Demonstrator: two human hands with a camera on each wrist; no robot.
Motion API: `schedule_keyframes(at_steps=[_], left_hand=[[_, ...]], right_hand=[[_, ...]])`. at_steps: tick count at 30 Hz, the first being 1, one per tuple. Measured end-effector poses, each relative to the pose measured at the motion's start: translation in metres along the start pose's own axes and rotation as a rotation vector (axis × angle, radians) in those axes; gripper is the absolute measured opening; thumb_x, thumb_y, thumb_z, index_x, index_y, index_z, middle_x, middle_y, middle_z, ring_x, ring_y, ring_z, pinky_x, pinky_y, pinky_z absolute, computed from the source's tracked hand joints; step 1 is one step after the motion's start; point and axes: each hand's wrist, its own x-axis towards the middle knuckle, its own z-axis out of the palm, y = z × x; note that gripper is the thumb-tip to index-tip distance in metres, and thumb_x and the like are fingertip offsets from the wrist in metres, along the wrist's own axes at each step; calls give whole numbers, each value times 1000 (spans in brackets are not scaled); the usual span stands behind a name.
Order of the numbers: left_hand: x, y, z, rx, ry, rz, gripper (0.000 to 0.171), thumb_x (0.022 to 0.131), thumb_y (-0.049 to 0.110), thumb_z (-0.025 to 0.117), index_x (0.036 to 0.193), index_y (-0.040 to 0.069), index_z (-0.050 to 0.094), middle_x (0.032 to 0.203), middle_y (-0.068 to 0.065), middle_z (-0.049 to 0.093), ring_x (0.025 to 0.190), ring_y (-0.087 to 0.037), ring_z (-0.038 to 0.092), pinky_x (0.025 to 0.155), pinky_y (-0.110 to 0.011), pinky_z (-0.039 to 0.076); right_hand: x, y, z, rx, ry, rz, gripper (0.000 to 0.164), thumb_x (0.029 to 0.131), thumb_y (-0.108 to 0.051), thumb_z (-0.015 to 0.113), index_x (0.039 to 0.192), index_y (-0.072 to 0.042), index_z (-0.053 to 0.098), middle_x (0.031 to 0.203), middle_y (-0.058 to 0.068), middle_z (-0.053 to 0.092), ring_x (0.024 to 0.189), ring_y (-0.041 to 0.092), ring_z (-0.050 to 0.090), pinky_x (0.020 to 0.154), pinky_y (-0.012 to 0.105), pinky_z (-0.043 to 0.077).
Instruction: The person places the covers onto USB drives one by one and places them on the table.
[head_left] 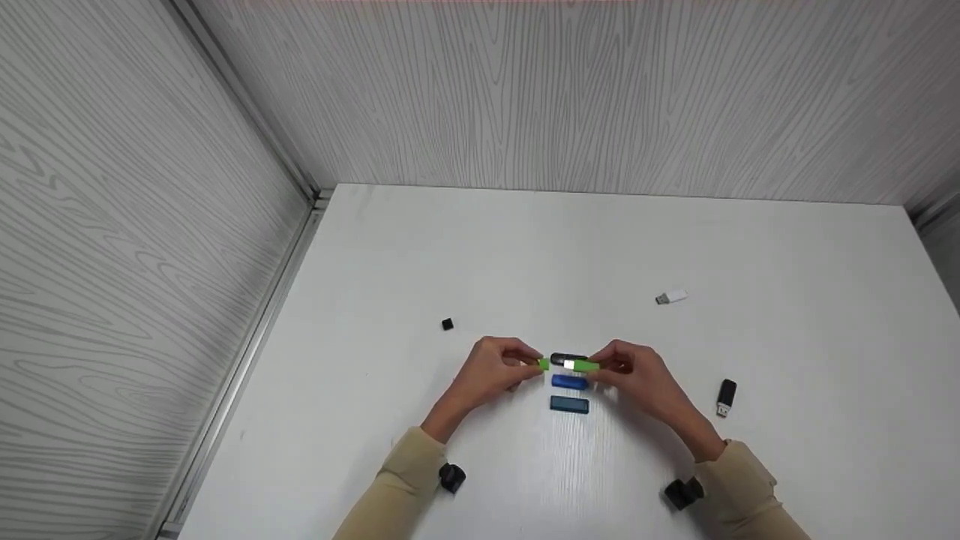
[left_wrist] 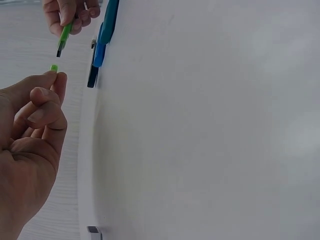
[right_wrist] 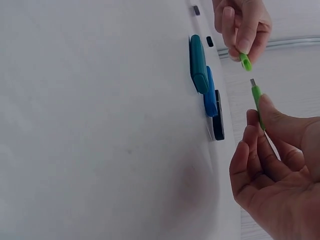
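Between thumb and fingers, my left hand [head_left: 491,370] pinches a small green cap [head_left: 544,364], its hollow opening visible in the right wrist view. My right hand [head_left: 637,373] pinches a green USB stick [right_wrist: 257,100] by its body, the metal plug pointing at the cap with a short gap between them. Under and just below the hands on the table, three capped USB sticks lie in a column: a black one [head_left: 564,358], a blue one [head_left: 569,382] and a teal one [head_left: 569,405]. The right fingers overlap the black stick's right end in the head view.
A white USB stick [head_left: 672,297] lies uncapped at the back right. Another uncapped stick, black [head_left: 726,397], is right of my right hand. A small black cap [head_left: 448,324] sits behind my left hand. Wood-grain panels [head_left: 495,97] border the white table [head_left: 420,247].
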Motion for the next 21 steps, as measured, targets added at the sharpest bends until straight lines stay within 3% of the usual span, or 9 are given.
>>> schedule_keyframes(at_steps=[21], left_hand=[[2, 6, 12, 11, -19, -7, 18, 93, 21, 81, 108, 12, 81, 100, -2, 80, 62, -6, 59, 57, -19, 47]], right_hand=[[-1, 0, 7, 27, -3, -27, 18, 91, -15, 83, 107, -10, 77, 105, 8, 77, 86, 14, 62, 77, 19, 51]])
